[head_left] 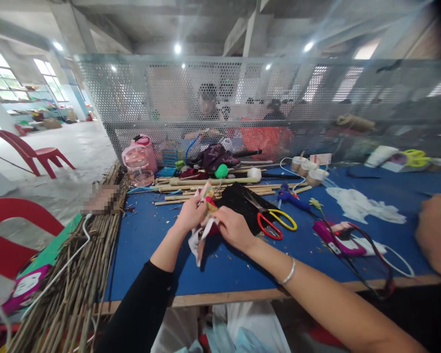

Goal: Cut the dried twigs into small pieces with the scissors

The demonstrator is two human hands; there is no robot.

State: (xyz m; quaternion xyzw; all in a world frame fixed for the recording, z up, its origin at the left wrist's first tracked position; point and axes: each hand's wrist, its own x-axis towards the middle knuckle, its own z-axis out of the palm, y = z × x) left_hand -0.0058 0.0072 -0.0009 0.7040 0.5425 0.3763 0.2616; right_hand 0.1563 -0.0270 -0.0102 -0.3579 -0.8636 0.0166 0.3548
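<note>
Both my hands work over a blue table. My left hand is closed on a small bundle of patterned cloth, with a white strip of it hanging down. My right hand pinches the same cloth from the right, fingers pressed together. A silver bangle sits on my right wrist. Just behind the hands lies a black cloth, and scissors with red and yellow handles rest right of it.
Bamboo sticks lie across the table's back; a bundle of thin reeds lies along the left edge. A pink jug, a purple tool with cable, white cloth and another person's hand are around. People sit behind a perforated screen.
</note>
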